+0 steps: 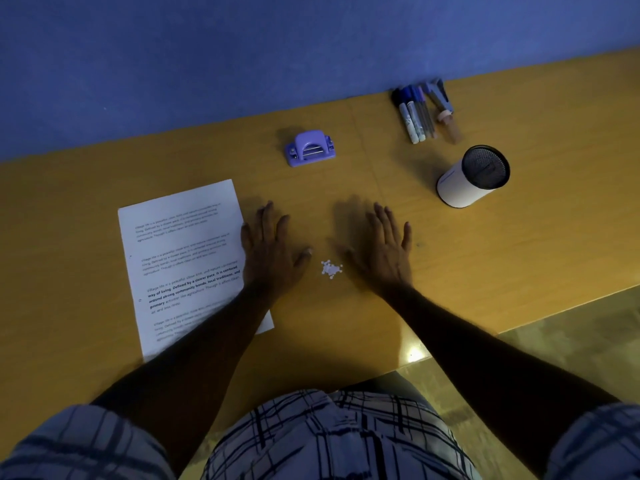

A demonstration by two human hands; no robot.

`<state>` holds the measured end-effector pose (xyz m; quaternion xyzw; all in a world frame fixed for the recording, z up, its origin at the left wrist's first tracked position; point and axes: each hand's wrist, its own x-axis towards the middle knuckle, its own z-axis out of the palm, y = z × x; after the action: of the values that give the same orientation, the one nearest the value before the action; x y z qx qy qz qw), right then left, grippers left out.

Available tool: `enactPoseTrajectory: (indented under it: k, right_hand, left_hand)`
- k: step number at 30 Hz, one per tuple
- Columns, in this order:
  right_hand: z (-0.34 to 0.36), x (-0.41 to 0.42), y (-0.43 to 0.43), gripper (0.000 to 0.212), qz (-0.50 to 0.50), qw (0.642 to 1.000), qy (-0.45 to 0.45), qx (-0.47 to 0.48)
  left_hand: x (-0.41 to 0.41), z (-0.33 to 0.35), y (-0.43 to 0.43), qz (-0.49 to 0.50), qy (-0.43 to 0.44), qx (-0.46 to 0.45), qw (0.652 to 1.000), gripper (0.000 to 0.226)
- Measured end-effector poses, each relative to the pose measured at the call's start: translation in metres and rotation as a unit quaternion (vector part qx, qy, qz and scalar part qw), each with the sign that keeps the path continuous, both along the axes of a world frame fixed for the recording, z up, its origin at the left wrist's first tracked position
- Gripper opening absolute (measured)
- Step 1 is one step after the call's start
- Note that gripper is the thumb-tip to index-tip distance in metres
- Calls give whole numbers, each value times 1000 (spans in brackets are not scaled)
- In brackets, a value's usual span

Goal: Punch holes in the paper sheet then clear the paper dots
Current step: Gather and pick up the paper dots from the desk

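Fingers (268, 220) straight, flat, holding nothing: left hand (273, 254) just left of the paper dots (330, 269), right hand (384, 251) just right. Paper sheet (180, 265) farther left; hole punch (310, 148) beyond, bare table (346, 188) between.

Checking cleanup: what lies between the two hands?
A small heap of paper dots lies between the left hand and the right hand, touching neither, in the head view.
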<state>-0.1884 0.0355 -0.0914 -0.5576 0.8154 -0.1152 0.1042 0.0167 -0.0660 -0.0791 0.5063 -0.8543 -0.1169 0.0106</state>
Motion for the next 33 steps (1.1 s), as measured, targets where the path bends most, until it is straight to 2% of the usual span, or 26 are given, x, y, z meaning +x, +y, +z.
enactPoseTrajectory:
  k: [4,10,20,25,31,33]
  right_hand:
    - [1,-12,11,83,-2,1000,-17,-11]
    - [-7,-5,25,84,3,1000,-15,20]
    - [-2,17,12,93,11,1000,-11,16]
    - [0,10,2,86,-12,1000,-12,7]
    - [0,16,0,105,44,997,13,56]
    - [-1,14,7,101,37,998,18,49]
  left_hand:
    - [-7,-1,11,-3,15,6,1000,84]
    - [-7,2,22,5,32,26,999,94]
    - [35,13,20,61,21,-20,998,81]
    - [39,14,23,75,31,-19,996,79]
    - [39,15,27,69,13,-16,997,79]
    - [39,16,28,66,10,-10,998,79]
